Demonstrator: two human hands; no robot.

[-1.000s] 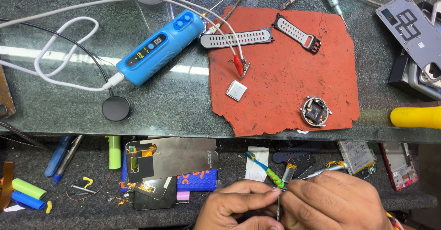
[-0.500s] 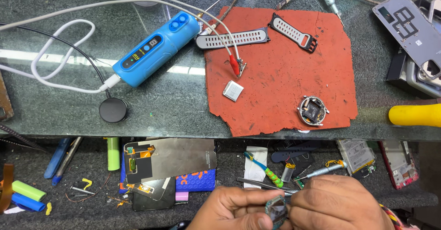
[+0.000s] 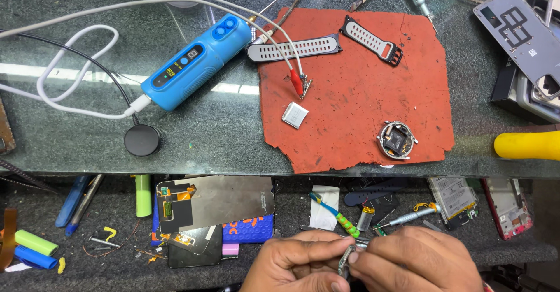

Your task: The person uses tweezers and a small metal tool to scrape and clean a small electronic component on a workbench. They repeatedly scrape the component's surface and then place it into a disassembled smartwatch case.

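Observation:
At the bottom edge of the head view, my left hand [image 3: 294, 266] and my right hand [image 3: 414, 263] meet over the lower shelf and pinch a small round metal watch part [image 3: 345, 261] between their fingertips. A thin metal tool [image 3: 326, 232] lies just above the fingers. On the glass bench above lies a red mat [image 3: 361, 76] with an opened round watch body [image 3: 397, 140], a small square silver battery [image 3: 295, 115], two grey and black strap halves [image 3: 294, 48] and a red clip lead [image 3: 298, 83].
A blue handheld device [image 3: 195, 62] with white cable sits left of the mat, a black round charger puck [image 3: 142, 140] below it. A yellow tool handle [image 3: 527, 145] and phone back covers [image 3: 519, 32] lie right. The lower shelf holds screwdrivers [image 3: 334, 214], phone parts and batteries.
My hands dropped lower in the view and closed together on the small metal part; the green-handled tool they held a second ago now lies on the shelf.

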